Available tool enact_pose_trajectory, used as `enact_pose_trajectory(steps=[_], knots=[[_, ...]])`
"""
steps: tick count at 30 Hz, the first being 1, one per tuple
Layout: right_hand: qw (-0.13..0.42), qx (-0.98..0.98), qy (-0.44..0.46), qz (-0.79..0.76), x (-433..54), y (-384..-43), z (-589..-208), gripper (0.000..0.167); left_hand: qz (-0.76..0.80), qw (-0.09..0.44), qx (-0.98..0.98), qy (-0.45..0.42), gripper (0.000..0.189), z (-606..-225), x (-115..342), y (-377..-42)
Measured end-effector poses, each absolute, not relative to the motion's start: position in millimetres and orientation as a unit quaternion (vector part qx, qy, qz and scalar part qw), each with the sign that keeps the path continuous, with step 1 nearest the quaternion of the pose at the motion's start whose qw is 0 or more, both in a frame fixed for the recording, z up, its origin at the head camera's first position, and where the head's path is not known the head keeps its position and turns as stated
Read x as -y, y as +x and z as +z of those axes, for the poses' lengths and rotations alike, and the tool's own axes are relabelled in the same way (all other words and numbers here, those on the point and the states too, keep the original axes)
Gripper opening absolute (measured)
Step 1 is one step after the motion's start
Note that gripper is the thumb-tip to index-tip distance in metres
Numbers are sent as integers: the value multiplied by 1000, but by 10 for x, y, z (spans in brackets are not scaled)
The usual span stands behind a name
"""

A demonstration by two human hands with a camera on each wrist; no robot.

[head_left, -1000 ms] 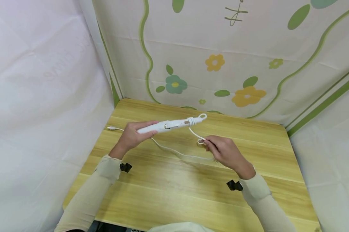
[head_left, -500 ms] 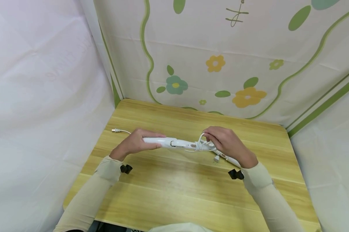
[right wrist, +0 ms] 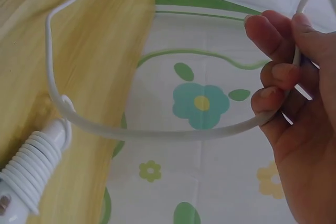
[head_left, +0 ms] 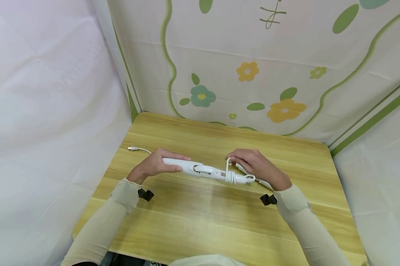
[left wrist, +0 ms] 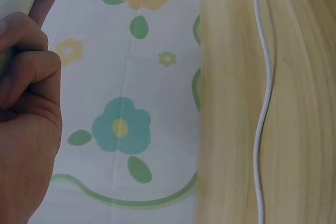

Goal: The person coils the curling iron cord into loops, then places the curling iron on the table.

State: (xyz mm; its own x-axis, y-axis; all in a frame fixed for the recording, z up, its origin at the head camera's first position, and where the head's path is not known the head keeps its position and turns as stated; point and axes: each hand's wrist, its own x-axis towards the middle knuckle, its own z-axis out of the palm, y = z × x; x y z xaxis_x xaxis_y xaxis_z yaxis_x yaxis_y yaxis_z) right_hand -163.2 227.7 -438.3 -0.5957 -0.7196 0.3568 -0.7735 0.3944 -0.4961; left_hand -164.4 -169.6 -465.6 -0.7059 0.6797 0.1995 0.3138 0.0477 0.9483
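Note:
A white hair-styling wand (head_left: 200,170) hangs level just above the wooden table (head_left: 203,221). My left hand (head_left: 155,165) grips its left end, fingers curled round the barrel; the same left hand (left wrist: 26,103) fills the left edge of its wrist view. My right hand (head_left: 250,162) pinches the white cord (head_left: 231,176), which is coiled in several turns round the wand's right end. In the right wrist view the fingers (right wrist: 278,72) hold a loop of cord (right wrist: 157,132) that runs from the ribbed strain relief (right wrist: 26,171). The plug (head_left: 131,148) lies on the table at the far left.
A slack stretch of cord (left wrist: 260,129) trails over the tabletop behind the left hand. Flower-patterned cloth (head_left: 253,74) walls the back and plain white cloth (head_left: 47,92) the left side. Black wrist mounts (head_left: 268,199) sit on both sleeves.
The right hand has carried the cord up and round the wand's right end, adding coils. The wand has come lower and nearer, its right end tipping down. The loose cord has shortened.

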Motion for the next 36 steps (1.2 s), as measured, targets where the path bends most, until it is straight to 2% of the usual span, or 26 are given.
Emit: enact_pose_trajectory(steps=[8,14,20,27,36], knots=[[46,819,424,384,-2226,-1600,-4586,33,654,139,-688,283,35,-4703,1641,-1682],[68,852,392,342,-2153,-1542,-4680,18,640,103,-719,249,40,-4643,1618,-1743],[113,861,392,302,-2076,-1497,-4679,15,633,78,-725,259,40,-4614,1578,-1785],[122,872,370,298,-2027,-1451,-4693,22,631,56,-728,262,40,-4609,1532,-1778],[129,874,358,302,-2044,-1452,-4739,14,618,27,-755,216,38,-4555,1559,-1832]])
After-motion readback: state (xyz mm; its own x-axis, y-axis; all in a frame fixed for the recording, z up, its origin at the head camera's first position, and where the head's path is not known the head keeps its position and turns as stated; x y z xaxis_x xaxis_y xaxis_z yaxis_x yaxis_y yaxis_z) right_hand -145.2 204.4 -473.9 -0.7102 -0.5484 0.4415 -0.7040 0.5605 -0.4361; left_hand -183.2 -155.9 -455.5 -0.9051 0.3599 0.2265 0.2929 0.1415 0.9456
